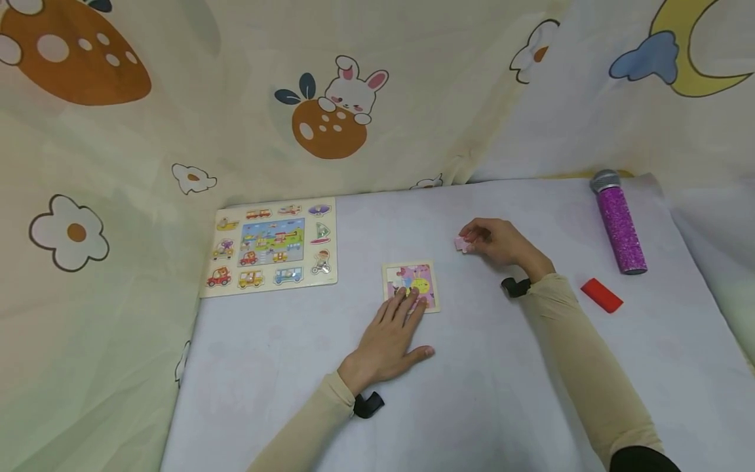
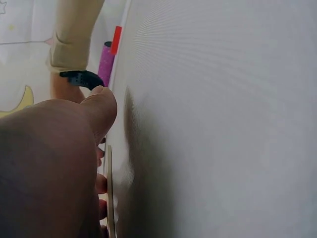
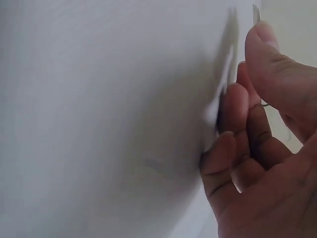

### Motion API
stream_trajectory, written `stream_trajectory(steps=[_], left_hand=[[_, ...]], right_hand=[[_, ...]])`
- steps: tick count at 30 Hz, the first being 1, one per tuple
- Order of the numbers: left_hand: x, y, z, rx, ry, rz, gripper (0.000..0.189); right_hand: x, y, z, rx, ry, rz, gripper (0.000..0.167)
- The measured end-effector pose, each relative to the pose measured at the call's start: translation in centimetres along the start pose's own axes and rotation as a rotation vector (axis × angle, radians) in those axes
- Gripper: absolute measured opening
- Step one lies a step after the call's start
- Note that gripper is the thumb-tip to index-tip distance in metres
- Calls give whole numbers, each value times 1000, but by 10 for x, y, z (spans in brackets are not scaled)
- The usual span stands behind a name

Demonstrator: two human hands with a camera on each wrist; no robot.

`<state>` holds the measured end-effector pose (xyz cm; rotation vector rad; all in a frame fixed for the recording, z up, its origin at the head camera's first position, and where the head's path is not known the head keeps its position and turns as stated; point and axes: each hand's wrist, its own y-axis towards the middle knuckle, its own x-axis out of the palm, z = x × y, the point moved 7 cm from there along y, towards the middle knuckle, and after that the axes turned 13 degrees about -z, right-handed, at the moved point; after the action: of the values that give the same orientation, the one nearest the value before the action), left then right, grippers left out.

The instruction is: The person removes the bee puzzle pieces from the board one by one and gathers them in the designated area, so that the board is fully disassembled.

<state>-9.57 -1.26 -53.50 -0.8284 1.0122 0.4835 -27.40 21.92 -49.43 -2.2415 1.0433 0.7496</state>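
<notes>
Beige sleeves [image 1: 596, 373] sit closest to the lens, and from my remote seat I follow them out to two hands over the white-covered table [image 1: 283, 367]. Left hand [image 1: 386, 344] first: it's spread flat, fingers straight, tips lying over the lower part of a small square jigsaw board [image 1: 411, 272] with a pink picture, thumb out to the side, nothing gripped. Across to the right hand [image 1: 498, 242], and that one has a catch: a little pink jigsaw piece [image 1: 461, 244], pinched at the fingertips, beyond and to the right of the board, apart from it. I can't tell whether the piece touches the table. Out left, a larger vehicle puzzle board [image 1: 271, 246] lies flat at the table's far corner; over on the right, a glittery purple microphone [image 1: 622, 226] points its grey head at the printed curtain [image 1: 236, 131], and a red block [image 1: 601, 295] rests just beside the right sleeve.
</notes>
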Motion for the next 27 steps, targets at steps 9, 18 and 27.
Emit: stream_trajectory(steps=[9,18,27], left_hand=[[-1,2,0,-3,-6,3,92],[-2,2,1,-11,-17,-4,92],[-5,2,5,-10,-33,-3,92]], right_hand=[[5,7,4,19,-5,-7,29],[8,8,3,50,-22,-6,29],[6,7,4,55,-22,-4,35]])
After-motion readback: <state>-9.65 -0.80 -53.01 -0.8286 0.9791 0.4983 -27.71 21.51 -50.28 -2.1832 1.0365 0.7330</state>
